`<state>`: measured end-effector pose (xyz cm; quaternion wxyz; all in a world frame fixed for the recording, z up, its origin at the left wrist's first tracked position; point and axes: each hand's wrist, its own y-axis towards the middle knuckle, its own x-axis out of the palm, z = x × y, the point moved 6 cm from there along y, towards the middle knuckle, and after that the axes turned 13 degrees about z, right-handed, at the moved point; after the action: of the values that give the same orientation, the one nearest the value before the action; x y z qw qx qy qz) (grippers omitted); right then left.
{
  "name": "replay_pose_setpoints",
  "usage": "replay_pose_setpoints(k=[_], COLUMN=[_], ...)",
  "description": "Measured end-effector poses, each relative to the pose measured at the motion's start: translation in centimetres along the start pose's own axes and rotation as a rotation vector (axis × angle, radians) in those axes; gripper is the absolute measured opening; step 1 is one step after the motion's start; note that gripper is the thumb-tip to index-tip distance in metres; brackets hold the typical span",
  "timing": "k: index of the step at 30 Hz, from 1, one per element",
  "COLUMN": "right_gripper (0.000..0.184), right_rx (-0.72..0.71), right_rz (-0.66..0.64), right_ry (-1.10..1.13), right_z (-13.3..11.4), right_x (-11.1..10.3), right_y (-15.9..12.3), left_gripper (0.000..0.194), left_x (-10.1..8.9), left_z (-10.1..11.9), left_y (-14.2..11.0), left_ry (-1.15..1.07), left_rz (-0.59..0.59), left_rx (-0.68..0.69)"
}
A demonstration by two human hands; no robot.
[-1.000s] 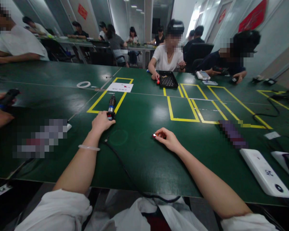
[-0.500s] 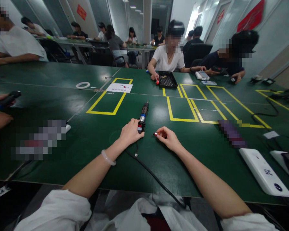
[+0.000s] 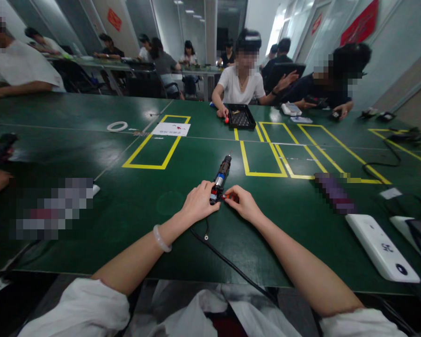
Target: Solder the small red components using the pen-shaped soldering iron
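My left hand [image 3: 199, 202] is closed around the rear end of a slim cylindrical tool [image 3: 221, 177], which has black, blue and silver sections and a thin tip pointing away from me. Red and grey parts show at its rear. Between the fingertips of my right hand [image 3: 244, 204] is a small red-orange piece [image 3: 228, 197], mostly covered by the fingers. Its end meets the tool's rear right side, though I cannot tell whether it is seated there. A black cable [image 3: 236, 267] and a short wire with a ring terminal [image 3: 206, 238] come from below my left hand.
Yellow tape outlines mark the green table [image 3: 182, 252]. A white power bank [image 3: 382, 248] and a blurred phone [image 3: 335, 193] lie to the right. A paper sheet [image 3: 170, 129], tape roll [image 3: 117, 126] and black tray [image 3: 243, 117] are farther back. Co-workers sit around.
My left hand has turned the tool slightly to the right. My right hand has brought the red-orange piece from a gap beside the tool up against its rear.
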<state>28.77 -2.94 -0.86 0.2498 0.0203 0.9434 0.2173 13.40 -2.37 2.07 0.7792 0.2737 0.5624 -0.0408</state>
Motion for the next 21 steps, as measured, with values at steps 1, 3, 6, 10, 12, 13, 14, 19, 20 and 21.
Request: replay_pose_setpoints(k=[1, 3, 6, 10, 12, 13, 14, 19, 20, 21], right_gripper=[0.009, 0.009, 0.009, 0.008, 0.008, 0.009, 0.011, 0.011, 0.009, 0.008], right_rx=[-0.003, -0.006, 0.007, 0.038, 0.03, 0.024, 0.022, 0.003, -0.018, -0.039], right_rz=[0.006, 0.018, 0.029, 0.035, 0.026, 0.022, 0.019, 0.022, 0.022, 0.022], right_ry=[-0.001, -0.008, -0.014, -0.006, -0.003, -0.001, 0.003, 0.008, -0.002, -0.012], right_z=[-0.02, -0.06, 0.0, 0.19, 0.11, 0.05, 0.0, -0.12, -0.19, -0.25], right_x=[0.02, 0.01, -0.06, -0.12, 0.01, 0.1, 0.19, 0.46, 0.48, 0.5], right_y=[0.02, 0.09, 0.19, 0.31, 0.34, 0.35, 0.35, 0.27, 0.25, 0.23], left_gripper=[0.053, 0.051, 0.05, 0.053, 0.054, 0.054, 0.055, 0.055, 0.055, 0.055], left_x=[0.01, -0.04, -0.13, -0.12, -0.07, -0.04, -0.01, -0.05, -0.07, -0.08], left_z=[0.0, 0.02, 0.04, 0.06, 0.11, 0.14, 0.16, 0.29, 0.29, 0.27], left_y=[0.0, 0.0, -0.01, -0.02, -0.01, -0.01, -0.01, -0.01, -0.01, -0.02], left_ry=[0.001, 0.001, -0.002, -0.006, -0.002, 0.002, 0.008, 0.026, 0.027, 0.027], left_rz=[0.002, 0.01, 0.017, 0.015, 0.015, 0.014, 0.012, 0.003, -0.002, -0.006], left_rx=[0.002, 0.008, 0.012, 0.012, 0.014, 0.014, 0.014, 0.011, 0.007, 0.002])
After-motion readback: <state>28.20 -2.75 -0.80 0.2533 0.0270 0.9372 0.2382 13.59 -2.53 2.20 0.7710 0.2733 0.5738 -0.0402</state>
